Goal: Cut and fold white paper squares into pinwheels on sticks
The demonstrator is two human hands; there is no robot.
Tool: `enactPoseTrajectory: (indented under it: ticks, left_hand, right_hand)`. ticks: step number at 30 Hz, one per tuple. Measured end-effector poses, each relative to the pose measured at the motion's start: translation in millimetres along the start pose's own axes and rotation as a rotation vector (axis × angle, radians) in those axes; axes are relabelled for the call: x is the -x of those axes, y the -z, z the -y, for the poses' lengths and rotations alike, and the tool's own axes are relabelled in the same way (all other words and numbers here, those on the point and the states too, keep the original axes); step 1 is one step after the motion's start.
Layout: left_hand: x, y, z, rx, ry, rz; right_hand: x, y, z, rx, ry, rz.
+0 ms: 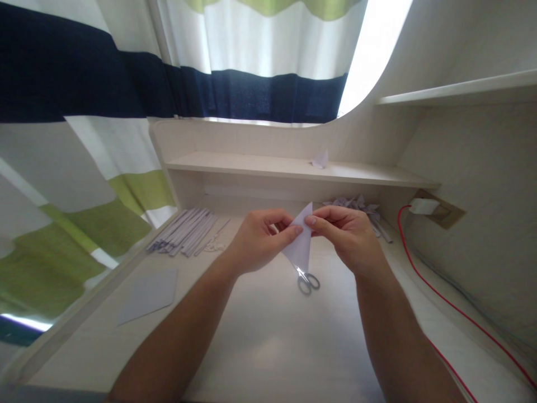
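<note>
Both my hands hold a white folded paper triangle (301,240) above the desk. My left hand (258,240) pinches its left edge between thumb and forefinger. My right hand (348,232) pinches the upper right edge, fingertips nearly touching those of the left. The paper's point hangs down toward small grey-handled scissors (307,280) lying on the desk just beneath.
A flat white sheet (149,294) lies at the left on the pale desk (268,336). Several rolled paper strips (184,230) lie at the back left, folded paper pieces (356,204) at the back right. One folded piece (319,159) sits on the shelf. A red cable (440,296) runs along the right.
</note>
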State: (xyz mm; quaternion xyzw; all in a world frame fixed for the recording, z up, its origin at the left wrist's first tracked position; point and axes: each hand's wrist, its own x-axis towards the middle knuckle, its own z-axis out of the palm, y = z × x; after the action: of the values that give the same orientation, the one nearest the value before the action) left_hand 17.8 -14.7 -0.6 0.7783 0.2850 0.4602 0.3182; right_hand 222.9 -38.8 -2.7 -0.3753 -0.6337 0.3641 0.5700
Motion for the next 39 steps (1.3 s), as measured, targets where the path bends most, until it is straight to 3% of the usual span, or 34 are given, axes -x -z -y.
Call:
enactPoseTrajectory:
  ticks: [7,20,34,39]
  left_hand:
    - [-1,1.7,2,-0.06,0.012,-0.05]
    - [0,2.1,0,-0.021,0.044,-0.02]
    - [-1,-0.1,7,0.108,0.025,-0.143]
    - [-2,0.9,10,0.144,0.014,-0.21]
  right_hand:
    - [-1,2,-1,0.025,-0.068,0.097]
    - [-1,7,2,0.059,-0.048,0.099]
    - [1,5,0,0.21,-0.06,0.142]
    - [1,2,1,0.161,-0.077,0.164]
